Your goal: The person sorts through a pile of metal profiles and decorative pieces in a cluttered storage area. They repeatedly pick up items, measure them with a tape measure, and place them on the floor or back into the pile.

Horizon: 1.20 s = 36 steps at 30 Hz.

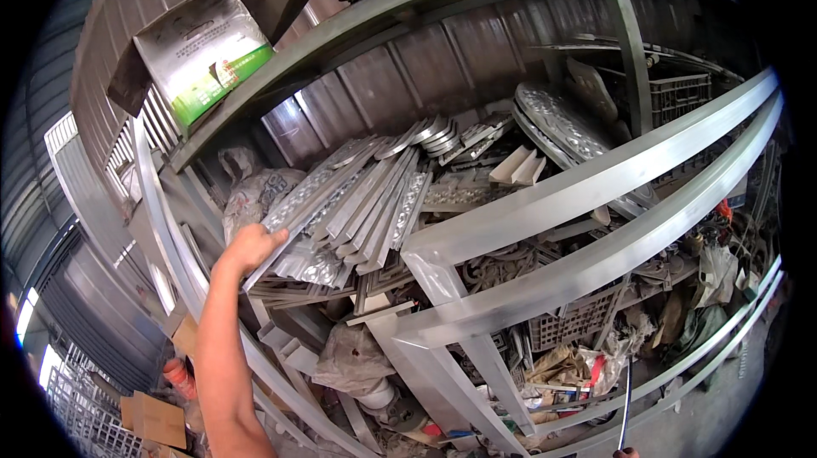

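Note:
My left hand (251,249) reaches to the middle shelf, its fingers closed on the near end of a long silver metal strip (311,190). That strip lies at the left side of a fanned pile of metal profiles (366,207), some with an embossed pattern. Only a bit of my right hand (626,454) shows at the lower edge, closed around the bottom of a thin dark rod (628,403) that stands nearly upright. What the rod is, I cannot make out.
Square metal frames (587,186) lean across the shelves on the right. Above left stands a white and green carton (204,54). Embossed oval panels (557,126) lie at the back. Plastic bags (353,360), a crate (566,322) and mixed scrap crowd the lower shelves.

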Each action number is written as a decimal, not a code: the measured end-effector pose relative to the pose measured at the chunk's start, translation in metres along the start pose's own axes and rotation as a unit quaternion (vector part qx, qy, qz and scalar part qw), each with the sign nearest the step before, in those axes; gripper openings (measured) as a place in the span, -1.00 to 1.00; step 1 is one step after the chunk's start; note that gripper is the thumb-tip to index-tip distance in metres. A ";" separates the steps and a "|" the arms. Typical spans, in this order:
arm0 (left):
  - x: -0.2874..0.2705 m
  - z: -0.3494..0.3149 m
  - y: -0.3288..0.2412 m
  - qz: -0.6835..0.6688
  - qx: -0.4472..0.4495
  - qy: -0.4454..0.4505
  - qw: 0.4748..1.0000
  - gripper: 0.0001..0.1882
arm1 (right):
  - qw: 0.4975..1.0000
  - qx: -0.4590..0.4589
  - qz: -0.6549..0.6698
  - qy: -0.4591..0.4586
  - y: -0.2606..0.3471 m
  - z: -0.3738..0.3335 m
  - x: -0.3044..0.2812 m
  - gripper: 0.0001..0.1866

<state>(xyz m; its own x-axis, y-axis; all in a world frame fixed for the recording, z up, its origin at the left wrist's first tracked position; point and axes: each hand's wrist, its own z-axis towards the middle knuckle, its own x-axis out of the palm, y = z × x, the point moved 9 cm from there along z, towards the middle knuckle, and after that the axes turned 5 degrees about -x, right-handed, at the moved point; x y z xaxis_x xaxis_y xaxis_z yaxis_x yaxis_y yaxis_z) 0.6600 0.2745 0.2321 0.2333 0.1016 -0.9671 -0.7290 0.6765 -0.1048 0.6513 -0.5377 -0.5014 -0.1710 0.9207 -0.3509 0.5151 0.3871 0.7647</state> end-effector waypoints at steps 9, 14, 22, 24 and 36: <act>-0.001 -0.004 -0.002 -0.210 -0.068 0.090 0.971 -0.52 | 0.999 -0.005 0.051 0.008 -0.007 0.015 0.005 -0.70; -0.002 -0.008 -0.007 -0.250 -0.071 0.082 0.962 -0.52 | 0.934 -0.280 -0.188 -0.120 0.033 0.000 0.004 -0.79; 0.014 -0.013 0.006 -0.306 -0.116 0.165 0.930 -0.49 | 0.998 -0.033 -0.042 0.034 0.026 0.003 0.011 -0.76; -0.004 -0.023 -0.013 -0.219 -0.051 0.067 0.972 -0.40 | 0.973 -0.199 -0.111 -0.021 0.034 0.002 0.004 -0.70; -0.027 -0.009 0.008 0.025 -0.035 -0.055 0.998 -0.35 | 0.998 0.002 -0.061 0.031 0.022 0.010 0.010 -0.58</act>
<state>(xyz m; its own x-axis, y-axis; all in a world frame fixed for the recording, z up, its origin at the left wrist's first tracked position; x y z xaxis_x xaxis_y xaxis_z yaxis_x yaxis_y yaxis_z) 0.6418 0.2703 0.2550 0.2620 0.2164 -0.9405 -0.7840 0.6160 -0.0766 0.6698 -0.5201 -0.4935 -0.2840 0.8678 -0.4078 0.4906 0.4969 0.7158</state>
